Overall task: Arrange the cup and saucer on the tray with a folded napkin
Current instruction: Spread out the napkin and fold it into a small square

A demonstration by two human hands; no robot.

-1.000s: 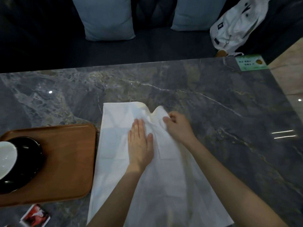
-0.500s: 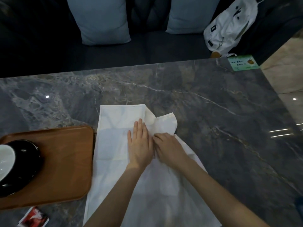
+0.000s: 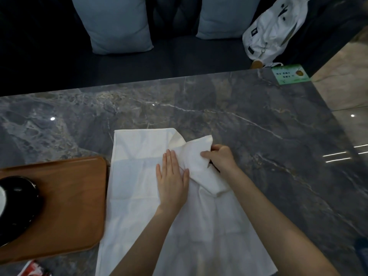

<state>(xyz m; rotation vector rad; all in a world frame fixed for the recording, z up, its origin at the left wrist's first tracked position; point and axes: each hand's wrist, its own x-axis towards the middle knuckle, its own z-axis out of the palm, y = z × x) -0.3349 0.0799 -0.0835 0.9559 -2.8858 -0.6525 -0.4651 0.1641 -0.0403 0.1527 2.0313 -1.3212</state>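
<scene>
A white cloth napkin [image 3: 137,176] lies spread lengthwise on the grey marble table [image 3: 258,136]. My left hand [image 3: 172,176] rests flat on its middle, fingers together. My right hand [image 3: 221,158] pinches the napkin's far right corner, which is lifted and bunched into a loose fold beside the left hand. At the left a wooden tray [image 3: 75,196] touches the napkin's edge. A black saucer [image 3: 22,204] sits on the tray at the frame's edge, with a sliver of the white cup [image 3: 1,202] on it.
A red and white packet [image 3: 34,270] lies at the table's near left edge. A green card [image 3: 290,74] sits at the far right corner. Beyond the table is a dark sofa with two grey cushions [image 3: 117,24] and a white bag [image 3: 274,30].
My right hand has moved from beside the left hand out to the right and taken hold of the napkin's far right corner, lifting and bunching it. My left hand stays flat.
</scene>
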